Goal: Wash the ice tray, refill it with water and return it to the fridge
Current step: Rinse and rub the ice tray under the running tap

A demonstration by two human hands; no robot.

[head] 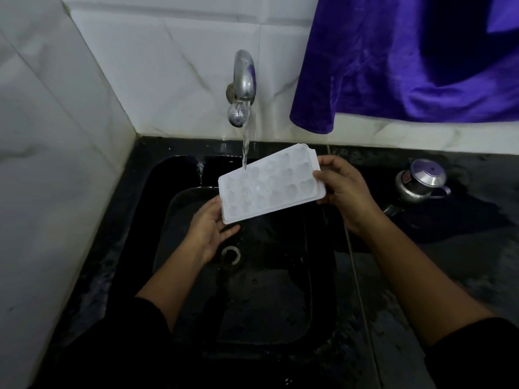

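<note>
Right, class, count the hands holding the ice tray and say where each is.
2. The left hand supports the ice tray at its near left corner; the right hand grips its right end. No others in view.

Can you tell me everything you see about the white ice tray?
The ice tray is white and looks like plastic. It is a rectangle with rounded corners and rows of hollows that seem heart-shaped. It is tilted, with its left end lower, above the black sink. Water from the tap lands near its upper left edge. The right hand grips its right end, and the left hand supports its lower left corner from beneath.
</note>
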